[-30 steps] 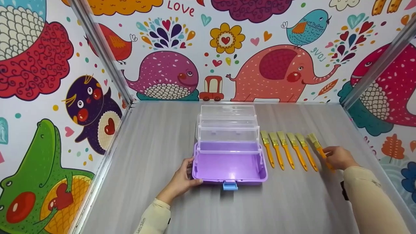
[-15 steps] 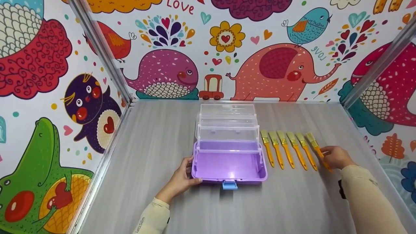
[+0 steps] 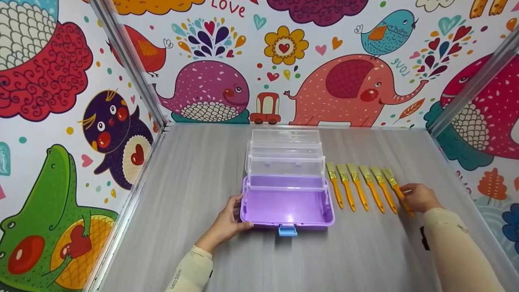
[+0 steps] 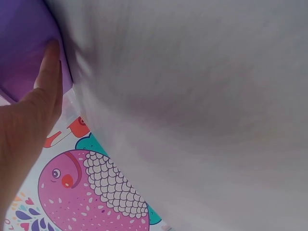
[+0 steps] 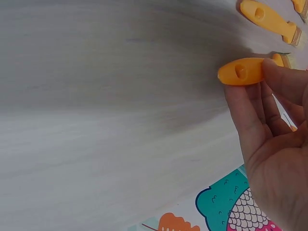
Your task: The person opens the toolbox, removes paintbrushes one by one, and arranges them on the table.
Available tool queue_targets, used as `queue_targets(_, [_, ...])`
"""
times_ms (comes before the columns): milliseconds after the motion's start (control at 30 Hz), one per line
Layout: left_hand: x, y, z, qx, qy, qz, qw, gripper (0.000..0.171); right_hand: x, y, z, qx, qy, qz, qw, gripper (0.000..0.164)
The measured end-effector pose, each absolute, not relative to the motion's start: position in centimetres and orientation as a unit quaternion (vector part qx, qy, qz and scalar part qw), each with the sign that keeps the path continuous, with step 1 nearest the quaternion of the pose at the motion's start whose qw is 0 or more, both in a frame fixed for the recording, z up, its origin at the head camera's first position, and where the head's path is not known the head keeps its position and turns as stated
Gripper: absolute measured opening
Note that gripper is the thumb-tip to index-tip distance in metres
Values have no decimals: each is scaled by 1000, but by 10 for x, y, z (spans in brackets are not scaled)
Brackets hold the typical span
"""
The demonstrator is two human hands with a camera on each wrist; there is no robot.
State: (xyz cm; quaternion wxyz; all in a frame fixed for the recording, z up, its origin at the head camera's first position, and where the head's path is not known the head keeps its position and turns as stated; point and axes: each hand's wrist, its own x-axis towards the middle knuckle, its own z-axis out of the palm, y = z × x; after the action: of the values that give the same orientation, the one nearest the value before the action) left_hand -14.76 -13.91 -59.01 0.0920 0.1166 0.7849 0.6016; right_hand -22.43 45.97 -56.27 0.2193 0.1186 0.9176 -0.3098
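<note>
A purple toolbox (image 3: 284,207) with a blue latch (image 3: 287,230) stands with its lid and clear trays (image 3: 284,164) raised behind. My left hand (image 3: 227,223) holds its front left corner, thumb at the front and fingers along the left side. In the left wrist view the fingers (image 4: 47,72) lie extended against the purple wall. On the right, my right hand (image 3: 421,197) pinches the orange handle of a flat paintbrush (image 3: 392,178) between thumb and fingers. The right wrist view shows the handle end (image 5: 236,72) sticking out. This paintbrush lies at the right end of a row.
Several like paintbrushes (image 3: 357,187) lie side by side right of the toolbox, bristles pointing away. The grey tabletop (image 3: 194,162) is bounded by printed panels (image 3: 324,40) at the back and sides, with metal frame posts at the corners.
My right hand has shifted a little left with its paintbrush, bringing it closer to the row. The left hand and toolbox stay put.
</note>
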Motion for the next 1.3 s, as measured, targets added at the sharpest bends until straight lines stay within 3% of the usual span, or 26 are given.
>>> queue_targets(400, [-133,-133,-546,119,788,597,92,79,-222,458,-562,135,912,-316,225,53])
queue_targets(767, [-147,-138,-589,112,793,592,95,87,-221,458,-565,131,920,-301,212,51])
queue_targets(1300, [-147,-138,-590,116,789,596,97,86,-216,455,-562,140,924,-298,193,53])
